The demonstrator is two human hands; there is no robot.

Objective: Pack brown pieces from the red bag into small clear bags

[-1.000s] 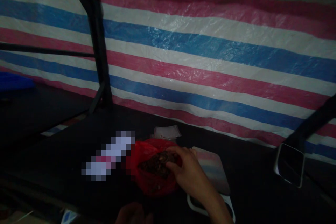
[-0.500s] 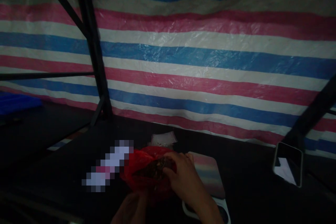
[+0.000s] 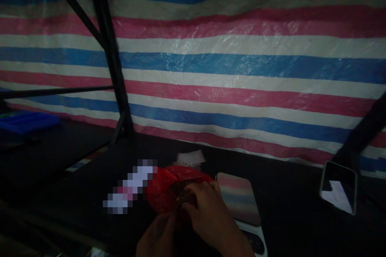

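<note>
A red plastic bag (image 3: 164, 192) with dark brown clumps inside lies on a dark table (image 3: 289, 217). My right hand (image 3: 208, 217) rests at the bag's mouth, fingers curled into the dark contents. My left hand (image 3: 158, 237) comes up from the bottom edge and touches the near side of the bag, fingers bent. It is too dim to tell exactly what either hand pinches.
A small scale with a shiny plate (image 3: 238, 198) sits right of the bag. A clear small packet (image 3: 189, 157) lies behind it. A phone (image 3: 338, 186) leans at the right. A striped tarp (image 3: 241, 68) forms the back wall, a black frame post (image 3: 110, 56) stands left, and a blue tray (image 3: 27, 122) sits far left.
My left hand has risen into view and reached the bag. My right hand pulled back slightly toward me at the bag's mouth. The view tilted down a little.
</note>
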